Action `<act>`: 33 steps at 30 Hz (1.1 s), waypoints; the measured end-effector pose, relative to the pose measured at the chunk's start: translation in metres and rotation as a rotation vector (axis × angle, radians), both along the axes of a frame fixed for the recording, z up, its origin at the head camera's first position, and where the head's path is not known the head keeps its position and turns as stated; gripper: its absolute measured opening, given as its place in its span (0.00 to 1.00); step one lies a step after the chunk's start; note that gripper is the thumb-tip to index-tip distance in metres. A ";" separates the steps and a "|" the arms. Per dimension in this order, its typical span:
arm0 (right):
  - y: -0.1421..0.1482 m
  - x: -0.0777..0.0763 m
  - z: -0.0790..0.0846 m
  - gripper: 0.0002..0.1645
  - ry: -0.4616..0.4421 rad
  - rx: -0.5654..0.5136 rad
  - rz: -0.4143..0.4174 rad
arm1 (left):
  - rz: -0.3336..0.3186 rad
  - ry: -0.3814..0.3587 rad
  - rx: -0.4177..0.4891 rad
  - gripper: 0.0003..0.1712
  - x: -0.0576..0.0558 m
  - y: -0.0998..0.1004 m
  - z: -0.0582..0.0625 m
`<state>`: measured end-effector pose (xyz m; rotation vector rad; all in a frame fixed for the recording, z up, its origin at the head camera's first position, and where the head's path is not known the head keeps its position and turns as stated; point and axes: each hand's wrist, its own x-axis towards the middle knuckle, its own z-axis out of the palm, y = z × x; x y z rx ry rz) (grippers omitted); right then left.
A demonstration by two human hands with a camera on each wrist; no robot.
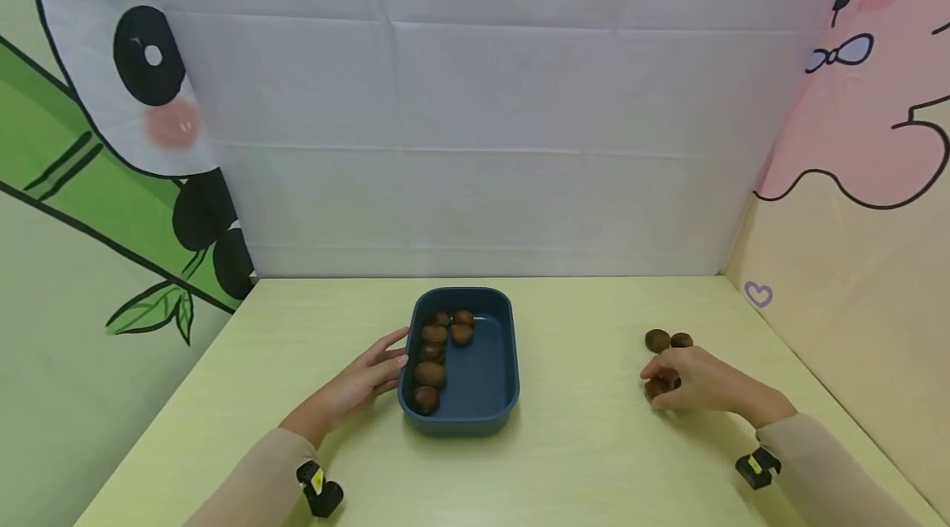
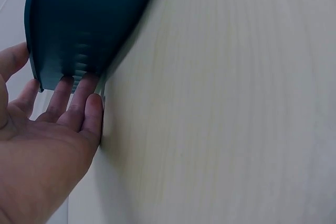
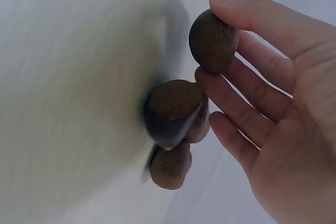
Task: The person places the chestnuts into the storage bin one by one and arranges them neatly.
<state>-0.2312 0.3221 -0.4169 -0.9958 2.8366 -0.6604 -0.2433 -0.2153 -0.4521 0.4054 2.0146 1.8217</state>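
Observation:
A dark blue rectangular box stands on the table with several brown chestnuts lined up along its left side. My left hand rests against the box's left wall, fingers extended; in the left wrist view the fingertips touch its outer side. Over on the right, my right hand pinches a chestnut between thumb and fingers. Right beside it in the right wrist view lie a larger chestnut, a smaller one and another partly hidden behind them.
Pale wood-grain table runs under everything. A white sheet hangs along the back edge, and walls painted with cartoon animals flank both sides. Two chestnuts lie just beyond the right hand in the head view.

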 end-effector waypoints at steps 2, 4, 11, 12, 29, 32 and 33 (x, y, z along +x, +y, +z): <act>-0.003 -0.001 0.006 0.19 -0.007 0.007 -0.005 | 0.000 0.000 -0.001 0.40 0.000 0.000 0.000; -0.007 -0.002 0.012 0.18 -0.014 0.009 -0.013 | 0.001 0.000 -0.002 0.40 0.000 0.000 0.001; -0.033 -0.012 0.033 0.16 -0.040 -0.038 0.003 | 0.004 0.004 -0.003 0.40 -0.001 0.000 0.001; -0.038 -0.014 0.035 0.16 -0.032 -0.042 0.012 | 0.005 0.004 -0.003 0.40 -0.001 0.000 0.001; -0.141 -0.048 0.051 0.16 0.042 -0.222 0.221 | -0.001 0.007 -0.005 0.40 -0.001 0.000 0.001; -0.158 -0.053 0.046 0.18 0.059 -0.228 0.250 | 0.010 -0.004 -0.012 0.40 -0.001 0.000 0.000; -0.164 -0.055 0.045 0.18 0.060 -0.230 0.261 | 0.013 -0.007 -0.013 0.40 -0.002 0.001 -0.001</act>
